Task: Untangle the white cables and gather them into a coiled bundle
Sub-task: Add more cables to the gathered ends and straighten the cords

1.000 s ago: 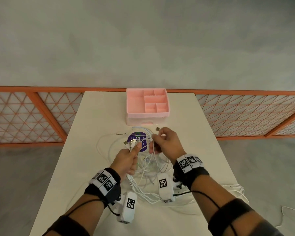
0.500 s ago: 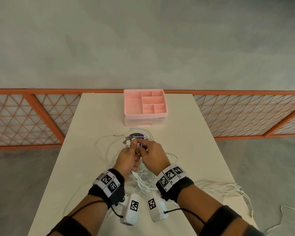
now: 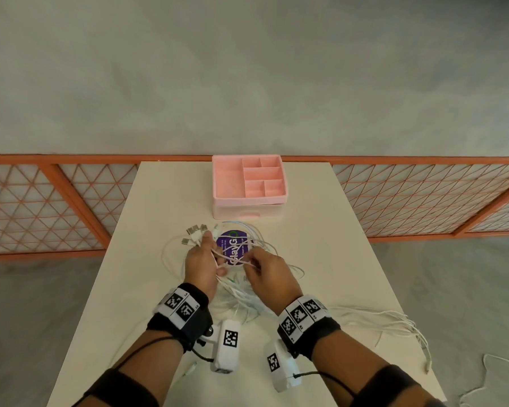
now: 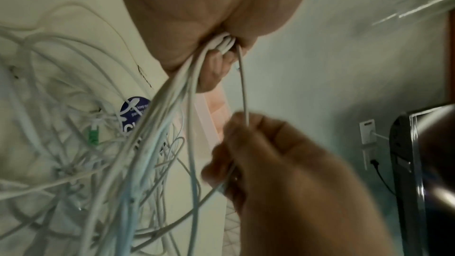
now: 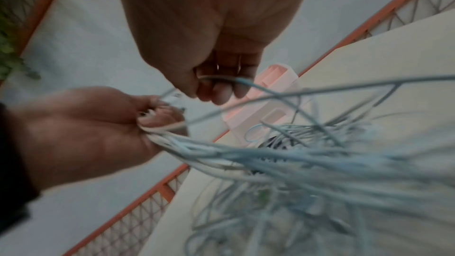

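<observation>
Left hand [image 3: 202, 264] fisted around white cables [image 4: 157, 124], right hand [image 3: 266, 273] pinching one strand

My wrists carry black straps [image 3: 188, 321] with square-coded white tags; white camera modules [image 3: 227, 348] hang beneath, black-cabled.

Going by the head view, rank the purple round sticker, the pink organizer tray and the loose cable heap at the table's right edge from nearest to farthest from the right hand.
From the right hand:
1. Purple round sticker, just ahead-left, under the cables.
2. Loose cable heap, right, near the table's edge.
3. Pink organizer tray, far end, straight ahead.
</observation>
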The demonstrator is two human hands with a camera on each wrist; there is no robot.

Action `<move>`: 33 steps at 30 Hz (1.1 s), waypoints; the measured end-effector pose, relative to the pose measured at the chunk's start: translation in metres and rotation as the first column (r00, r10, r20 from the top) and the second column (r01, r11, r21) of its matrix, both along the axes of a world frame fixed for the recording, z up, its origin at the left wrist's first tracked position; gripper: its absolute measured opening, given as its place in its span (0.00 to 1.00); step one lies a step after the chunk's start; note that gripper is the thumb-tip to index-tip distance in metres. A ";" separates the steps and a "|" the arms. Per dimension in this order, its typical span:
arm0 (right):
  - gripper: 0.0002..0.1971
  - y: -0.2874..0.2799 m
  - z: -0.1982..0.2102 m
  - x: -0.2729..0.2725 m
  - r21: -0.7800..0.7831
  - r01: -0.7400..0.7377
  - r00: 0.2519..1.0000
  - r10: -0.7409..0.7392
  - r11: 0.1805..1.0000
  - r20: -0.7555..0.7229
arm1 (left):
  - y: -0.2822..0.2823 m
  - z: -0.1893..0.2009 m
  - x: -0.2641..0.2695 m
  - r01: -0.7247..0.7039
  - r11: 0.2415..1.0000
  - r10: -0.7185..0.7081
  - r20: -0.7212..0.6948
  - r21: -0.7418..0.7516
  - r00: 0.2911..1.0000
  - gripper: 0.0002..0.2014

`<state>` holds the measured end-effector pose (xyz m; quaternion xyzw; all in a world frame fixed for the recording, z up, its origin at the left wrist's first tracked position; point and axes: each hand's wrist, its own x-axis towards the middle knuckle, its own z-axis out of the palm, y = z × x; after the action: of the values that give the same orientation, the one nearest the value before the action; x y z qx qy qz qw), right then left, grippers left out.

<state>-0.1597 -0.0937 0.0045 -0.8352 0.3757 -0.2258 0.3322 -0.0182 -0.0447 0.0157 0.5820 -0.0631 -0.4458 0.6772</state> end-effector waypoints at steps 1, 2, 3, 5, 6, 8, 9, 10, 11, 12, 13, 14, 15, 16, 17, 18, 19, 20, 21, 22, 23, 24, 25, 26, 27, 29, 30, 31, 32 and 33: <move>0.03 -0.004 -0.006 -0.007 -0.019 0.031 0.999 -0.032 0.999 -0.021 | 0.000 0.002 0.005 -0.040 0.999 0.039 -0.036 -0.034 0.999 0.20; 0.04 -0.009 -0.014 -0.016 -0.027 0.068 0.996 -0.069 0.997 -0.049 | 0.000 0.005 0.010 -0.077 0.994 0.072 -0.073 -0.072 0.995 0.20; 0.04 -0.015 -0.021 -0.024 -0.030 0.109 0.990 -0.111 0.994 -0.091 | 0.000 0.007 0.014 -0.103 0.988 0.091 -0.105 -0.113 0.990 0.20; 0.04 -0.023 -0.031 -0.038 -0.044 0.164 0.963 -0.169 0.986 -0.208 | 0.001 0.010 0.017 -0.116 0.976 0.088 -0.151 -0.185 0.985 0.21; 0.04 -0.025 -0.035 -0.042 -0.041 0.173 0.948 -0.178 0.984 -0.264 | 0.002 0.010 0.015 -0.103 0.973 0.070 -0.159 -0.208 0.985 0.21; 0.04 -0.026 -0.035 -0.041 0.008 0.176 0.935 -0.164 0.984 -0.314 | 0.003 0.010 0.008 -0.057 0.971 0.019 -0.166 -0.231 0.986 0.22; 0.04 -0.026 -0.032 -0.039 0.046 0.185 0.932 -0.160 0.982 -0.326 | 0.003 0.010 0.004 -0.033 0.972 -0.007 -0.170 -0.232 0.985 0.22; 0.05 -0.027 -0.032 -0.038 0.091 0.204 0.925 -0.162 0.975 -0.344 | 0.004 0.011 -0.001 -0.007 0.974 -0.033 -0.171 -0.228 0.985 0.22; 0.05 -0.028 -0.031 -0.038 0.150 0.225 0.918 -0.157 0.963 -0.365 | 0.004 0.012 -0.004 0.021 0.975 -0.059 -0.164 -0.223 0.985 0.23; 0.06 -0.028 -0.031 -0.039 0.224 0.237 0.916 -0.140 0.945 -0.377 | 0.005 0.014 -0.007 0.053 0.975 -0.088 -0.154 -0.217 0.984 0.23; 0.07 -0.028 -0.031 -0.039 0.303 0.236 0.920 -0.112 0.923 -0.374 | 0.005 0.016 -0.010 0.087 0.975 -0.116 -0.137 -0.206 0.984 0.23; 0.07 -0.029 -0.030 -0.040 0.368 0.232 0.930 -0.095 0.900 -0.354 | 0.005 0.018 -0.011 0.121 0.974 -0.145 -0.113 -0.193 0.983 0.22; 0.08 -0.029 -0.027 -0.039 0.419 0.233 0.945 -0.104 0.878 -0.309 | 0.006 0.018 -0.012 0.150 0.972 -0.168 -0.085 -0.179 0.982 0.22; 0.10 -0.029 -0.022 -0.037 0.464 0.235 0.962 -0.136 0.854 -0.236 | 0.006 0.018 -0.013 0.170 0.972 -0.182 -0.059 -0.161 0.982 0.22; 0.12 -0.029 -0.014 -0.034 0.524 0.232 0.972 -0.181 0.820 -0.146 | 0.006 0.018 -0.013 0.183 0.973 -0.190 -0.033 -0.141 0.981 0.21; 0.14 -0.030 -0.006 -0.031 0.602 0.212 0.972 -0.229 0.770 -0.048 | 0.007 0.019 -0.014 0.193 0.973 -0.195 -0.003 -0.123 0.981 0.21; 0.15 -0.031 0.004 -0.028 0.672 0.168 0.963 -0.266 0.721 0.044 | 0.007 0.017 -0.013 0.200 0.973 -0.197 0.033 -0.114 0.980 0.22; 0.16 -0.032 0.015 -0.026 0.708 0.116 0.953 -0.280 0.697 0.119 | 0.007 0.016 -0.013 0.206 0.972 -0.200 0.067 -0.111 0.978 0.22; 0.17 -0.032 0.026 -0.023 0.710 0.067 0.946 -0.270 0.701 0.178 | 0.006 0.015 -0.013 0.212 0.970 -0.202 0.093 -0.116 0.975 0.22; 0.17 -0.033 0.035 -0.020 0.683 0.018 0.946 -0.234 0.730 0.225 | 0.006 0.015 -0.013 0.219 0.967 -0.205 0.117 -0.126 0.972 0.22; 0.14 -0.034 0.044 -0.017 0.637 -0.031 0.949 -0.177 0.770 0.260 | 0.005 0.015 -0.013 0.223 0.965 -0.204 0.141 -0.138 0.969 0.21; 0.09 -0.034 0.051 -0.015 0.594 -0.079 0.954 -0.112 0.801 0.279 | 0.004 0.017 -0.013 0.225 0.964 -0.201 0.161 -0.143 0.966 0.21; 0.06 -0.034 0.058 -0.013 0.561 -0.123 0.958 -0.050 0.818 0.282 | 0.002 0.018 -0.012 0.214 0.966 -0.187 0.180 -0.144 0.966 0.19; 0.06 -0.033 0.063 -0.011 0.540 -0.155 0.962 0.001 0.827 0.274 | 0.000 0.019 -0.011 0.194 0.970 -0.165 0.189 -0.149 0.968 0.16; 0.08 -0.034 0.067 -0.010 0.526 -0.177 0.965 0.042 0.832 0.259 | -0.002 0.021 -0.011 0.173 0.972 -0.142 0.188 -0.159 0.972 0.16; 0.09 -0.034 0.074 -0.008 0.507 -0.214 0.959 0.082 0.835 0.270 | -0.006 0.022 -0.012 0.160 0.973 -0.129 0.183 -0.167 0.975 0.25; 0.09 -0.034 0.077 -0.007 0.497 -0.231 0.951 0.086 0.837 0.296 | -0.007 0.024 -0.013 0.181 0.969 -0.151 0.181 -0.165 0.972 0.27; 0.09 -0.034 0.079 -0.006 0.487 -0.239 0.941 0.076 0.840 0.329 | -0.007 0.025 -0.013 0.214 0.962 -0.183 0.177 -0.172 0.967 0.24; 0.09 -0.034 0.083 -0.004 0.476 -0.244 0.926 0.057 0.845 0.373 | -0.007 0.026 -0.014 0.250 0.950 -0.221 0.167 -0.185 0.961 0.19; 0.08 -0.033 0.087 -0.002 0.465 -0.247 0.903 0.028 0.850 0.428 | -0.007 0.026 -0.014 0.280 0.939 -0.254 0.149 -0.200 0.956 0.14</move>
<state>-0.1617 -0.1270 0.0919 -0.6773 0.2825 -0.2619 0.6268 -0.0323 -0.0517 0.0415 0.5157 -0.2311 -0.4879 0.6653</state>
